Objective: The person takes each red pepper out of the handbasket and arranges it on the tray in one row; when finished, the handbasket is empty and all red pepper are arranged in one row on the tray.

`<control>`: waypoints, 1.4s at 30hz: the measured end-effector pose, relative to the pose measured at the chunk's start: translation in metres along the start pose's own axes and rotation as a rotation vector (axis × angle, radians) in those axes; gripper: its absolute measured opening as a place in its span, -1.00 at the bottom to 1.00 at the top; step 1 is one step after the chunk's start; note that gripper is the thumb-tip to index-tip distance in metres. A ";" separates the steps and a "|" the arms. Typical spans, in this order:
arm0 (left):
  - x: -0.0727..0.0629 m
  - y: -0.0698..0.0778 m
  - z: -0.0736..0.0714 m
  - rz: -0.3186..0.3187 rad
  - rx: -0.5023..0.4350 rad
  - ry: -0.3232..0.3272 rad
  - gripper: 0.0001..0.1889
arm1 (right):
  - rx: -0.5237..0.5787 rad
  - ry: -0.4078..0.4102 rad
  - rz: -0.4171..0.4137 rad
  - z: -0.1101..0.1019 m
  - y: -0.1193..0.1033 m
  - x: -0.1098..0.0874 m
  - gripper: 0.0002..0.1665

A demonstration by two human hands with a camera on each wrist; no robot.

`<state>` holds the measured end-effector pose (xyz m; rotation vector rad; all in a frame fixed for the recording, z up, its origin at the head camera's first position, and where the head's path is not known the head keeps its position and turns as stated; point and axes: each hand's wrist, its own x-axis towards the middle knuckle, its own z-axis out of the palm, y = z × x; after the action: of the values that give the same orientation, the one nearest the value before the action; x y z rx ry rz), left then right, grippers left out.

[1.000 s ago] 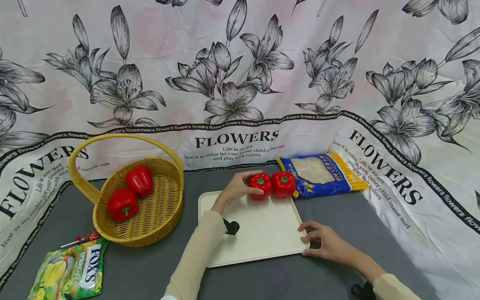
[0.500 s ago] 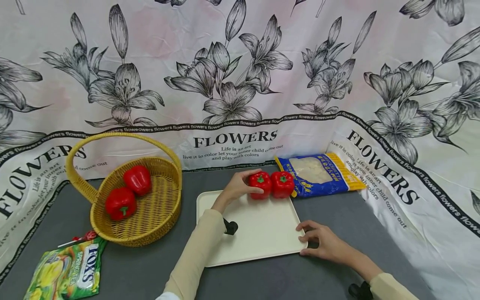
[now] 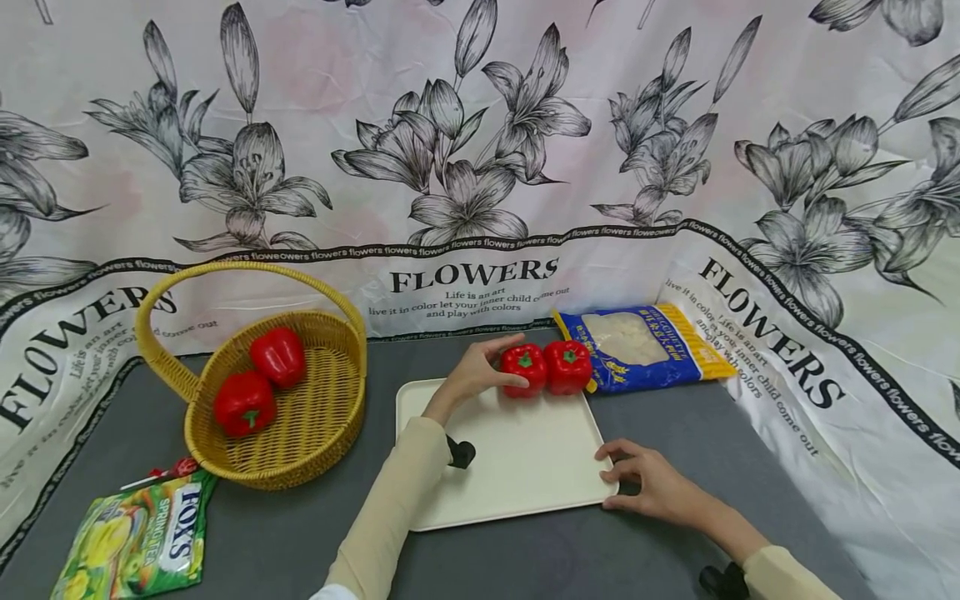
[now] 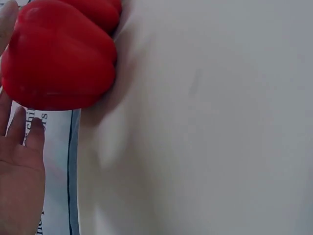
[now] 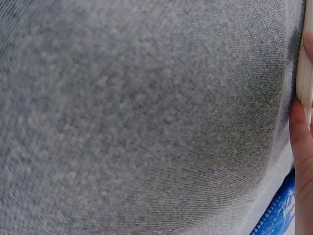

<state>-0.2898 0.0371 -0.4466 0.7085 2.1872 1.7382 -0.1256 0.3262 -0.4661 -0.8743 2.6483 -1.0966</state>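
Two red bell peppers stand side by side at the back edge of a cream tray. My left hand holds the left bell pepper, thumb in front and fingers behind it. The right bell pepper sits against it. In the left wrist view, the held pepper leans over the tray's rim, my palm below it. At the tray's front right corner, my right hand grips the rim with bent fingers and thumb. The right wrist view catches a finger on the tray's edge.
A yellow wicker basket with a tall handle stands at the left, holding two more red bell peppers. In front of it lie a green Fox's bag and a red lollipop. A blue and yellow pasta bag lies behind the tray.
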 end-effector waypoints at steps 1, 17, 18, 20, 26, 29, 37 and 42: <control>-0.001 0.000 -0.001 0.009 0.001 0.006 -0.24 | 0.000 0.002 -0.002 0.000 0.000 0.000 -0.69; -0.059 0.019 -0.023 0.069 -0.218 0.113 -0.47 | -0.010 -0.018 0.016 -0.006 -0.003 0.000 -0.69; -0.064 0.021 -0.025 0.074 -0.219 0.117 -0.47 | -0.010 -0.013 0.009 -0.006 -0.003 0.000 -0.70; -0.073 0.021 -0.029 0.090 -0.208 0.131 -0.49 | -0.017 -0.004 -0.002 -0.006 -0.004 -0.001 -0.70; -0.103 0.033 -0.044 0.121 -0.194 0.128 -0.53 | -0.023 0.000 0.004 -0.005 -0.001 -0.001 -0.74; -0.121 0.039 -0.057 0.135 -0.186 0.116 -0.54 | -0.022 0.002 -0.001 -0.003 0.000 -0.001 -0.75; -0.179 0.035 -0.107 0.166 -0.034 0.210 -0.59 | -0.026 -0.009 0.039 -0.001 0.000 0.002 -0.73; -0.213 0.025 -0.138 0.165 0.016 0.262 -0.59 | -0.020 -0.009 0.027 0.000 0.000 0.002 -0.74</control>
<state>-0.1714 -0.1852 -0.4079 0.7193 2.3729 1.9985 -0.1272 0.3249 -0.4654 -0.8431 2.6605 -1.0587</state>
